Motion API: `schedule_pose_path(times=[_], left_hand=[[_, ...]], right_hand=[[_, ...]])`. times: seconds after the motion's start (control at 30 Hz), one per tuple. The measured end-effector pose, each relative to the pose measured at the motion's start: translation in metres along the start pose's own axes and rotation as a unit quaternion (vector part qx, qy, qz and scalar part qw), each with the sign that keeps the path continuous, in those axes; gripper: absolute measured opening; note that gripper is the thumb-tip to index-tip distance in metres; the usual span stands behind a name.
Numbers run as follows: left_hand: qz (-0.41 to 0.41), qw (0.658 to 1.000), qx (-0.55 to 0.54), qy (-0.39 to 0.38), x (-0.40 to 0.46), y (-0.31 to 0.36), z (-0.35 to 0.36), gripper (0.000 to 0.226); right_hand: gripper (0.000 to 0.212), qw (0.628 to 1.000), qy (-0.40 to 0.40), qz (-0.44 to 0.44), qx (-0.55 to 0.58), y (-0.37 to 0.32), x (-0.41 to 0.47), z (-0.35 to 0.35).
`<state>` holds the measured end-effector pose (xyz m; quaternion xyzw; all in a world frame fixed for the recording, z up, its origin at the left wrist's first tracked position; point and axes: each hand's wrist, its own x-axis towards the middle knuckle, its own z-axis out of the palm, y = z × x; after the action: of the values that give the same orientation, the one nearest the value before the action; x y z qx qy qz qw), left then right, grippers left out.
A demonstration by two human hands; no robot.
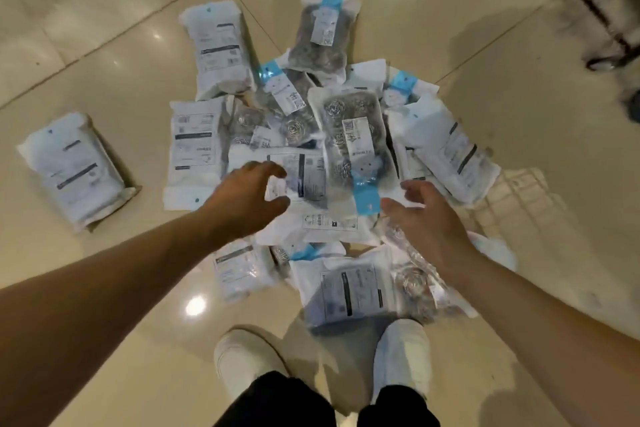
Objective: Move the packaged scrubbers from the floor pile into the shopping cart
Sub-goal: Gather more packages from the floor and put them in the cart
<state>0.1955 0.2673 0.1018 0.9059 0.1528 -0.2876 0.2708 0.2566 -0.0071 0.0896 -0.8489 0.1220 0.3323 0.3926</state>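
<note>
Below, both hands' fingers spread, empty, left hand (pixel 247 196), right hand (pixel 427 220), scrubber packs (pixel 353 146), labels unreadable.

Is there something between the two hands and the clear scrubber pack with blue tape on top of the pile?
Nothing visible blocks it. The left hand and right hand are both open, one on each side of the clear scrubber pack, which lies on top of the pile with no pack over it. The shopping cart cannot be clearly made out.

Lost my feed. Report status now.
Left hand and right hand open, empty, over the pile of packaged scrubbers. One pack lies apart, left. Nothing blocking.
</note>
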Motion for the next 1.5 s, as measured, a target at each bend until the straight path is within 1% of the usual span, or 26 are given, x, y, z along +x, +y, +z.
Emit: schedule_pose_path(times=[0.07, 0.17, 0.2, 0.3, 0.37, 0.47, 0.5, 0.53, 0.6, 0.67, 0.7, 0.8, 0.87, 0.9, 0.93, 1.0, 1.07, 1.17, 1.23, 1.27, 1.3, 1.37, 1.4, 1.43, 1.5], left_hand=[[0.028, 0.998, 0.046, 0.013, 0.042, -0.004, 0.007, 0.062], [0.070, 0.983, 0.164, 0.032, 0.089, -0.006, 0.022, 0.079], [0.077, 0.978, 0.194, 0.030, 0.101, -0.008, 0.027, 0.085], [0.074, 0.971, 0.229, -0.003, 0.127, -0.013, 0.039, 0.101], [0.075, 0.963, 0.260, -0.020, 0.137, -0.016, 0.044, 0.104], [0.062, 0.959, 0.278, -0.007, 0.143, -0.019, 0.046, 0.103], [0.053, 0.961, 0.272, -0.005, 0.142, -0.020, 0.045, 0.101], [0.040, 0.964, 0.263, -0.008, 0.140, -0.020, 0.043, 0.097], [0.013, 0.973, 0.231, -0.022, 0.130, -0.023, 0.038, 0.081], [-0.022, 0.987, 0.153, -0.034, 0.115, -0.028, 0.032, 0.061], [-0.043, 0.993, 0.102, -0.034, 0.105, -0.031, 0.028, 0.055], [-0.094, 0.995, -0.035, -0.020, 0.064, -0.031, 0.008, 0.051], [-0.136, 0.982, -0.133, -0.016, 0.028, -0.024, -0.009, 0.052], [-0.160, 0.969, -0.188, -0.012, 0.009, -0.019, -0.019, 0.052], [-0.180, 0.954, -0.238, -0.005, -0.011, -0.012, -0.030, 0.053], [-0.202, 0.929, -0.310, 0.018, -0.055, 0.005, -0.059, 0.057], [-0.204, 0.907, -0.366, 0.041, -0.100, 0.033, -0.093, 0.059], [-0.179, 0.876, -0.441, 0.074, -0.177, 0.080, -0.160, 0.053], [-0.160, 0.863, -0.476, 0.059, -0.231, 0.111, -0.208, 0.066], [-0.153, 0.856, -0.491, 0.056, -0.260, 0.127, -0.230, 0.068], [-0.142, 0.851, -0.503, 0.056, -0.288, 0.143, -0.253, 0.064], [-0.112, 0.854, -0.507, 0.041, -0.343, 0.177, -0.295, 0.049], [-0.104, 0.858, -0.503, 0.033, -0.369, 0.194, -0.315, 0.046], [-0.101, 0.860, -0.500, 0.032, -0.395, 0.209, -0.335, 0.047], [-0.083, 0.862, -0.497, 0.049, -0.442, 0.235, -0.368, 0.060]], right_hand=[[0.052, 0.999, 0.029, -0.020, 0.003, 0.002, 0.039, 0.010], [0.067, 0.997, 0.061, -0.043, -0.008, -0.003, 0.084, 0.025], [0.075, 0.997, 0.065, -0.048, -0.016, -0.005, 0.097, 0.031], [0.094, 0.996, 0.067, -0.055, -0.035, -0.013, 0.125, 0.046], [0.098, 0.997, 0.056, -0.043, -0.027, -0.016, 0.138, 0.055], [0.103, 0.998, 0.054, -0.006, -0.008, -0.021, 0.149, 0.062], [0.102, 0.998, 0.057, 0.008, 0.009, -0.022, 0.151, 0.062], [0.095, 0.998, 0.055, 0.024, 0.033, -0.022, 0.154, 0.062], [0.076, 0.994, 0.045, 0.055, 0.080, -0.021, 0.151, 0.057], [0.059, 0.988, 0.037, 0.076, 0.131, -0.019, 0.142, 0.049], [0.057, 0.984, 0.035, 0.082, 0.152, -0.020, 0.133, 0.044], [0.065, 0.977, 0.011, 0.104, 0.188, -0.021, 0.091, 0.025], [0.078, 0.974, 0.006, 0.116, 0.197, -0.026, 0.050, 0.008], [0.085, 0.974, 0.007, 0.118, 0.193, -0.033, 0.028, -0.003], [0.083, 0.975, 0.010, 0.113, 0.192, -0.041, 0.004, -0.015], [0.062, 0.973, 0.018, 0.111, 0.200, -0.067, -0.049, -0.039], [0.052, 0.973, 0.020, 0.118, 0.197, -0.091, -0.102, -0.067], [0.057, 0.980, 0.031, 0.094, 0.170, -0.139, -0.183, -0.112], [0.059, 0.985, 0.053, 0.068, 0.152, -0.182, -0.243, -0.149], [0.058, 0.986, 0.064, 0.047, 0.147, -0.207, -0.273, -0.167], [0.056, 0.985, 0.067, 0.027, 0.155, -0.229, -0.302, -0.184], [0.050, 0.982, 0.061, -0.001, 0.178, -0.265, -0.355, -0.221], [0.048, 0.980, 0.049, -0.010, 0.190, -0.278, -0.382, -0.238], [0.047, 0.978, 0.041, -0.017, 0.205, -0.293, -0.407, -0.252], [0.044, 0.971, 0.037, -0.027, 0.235, -0.315, -0.454, -0.279]])
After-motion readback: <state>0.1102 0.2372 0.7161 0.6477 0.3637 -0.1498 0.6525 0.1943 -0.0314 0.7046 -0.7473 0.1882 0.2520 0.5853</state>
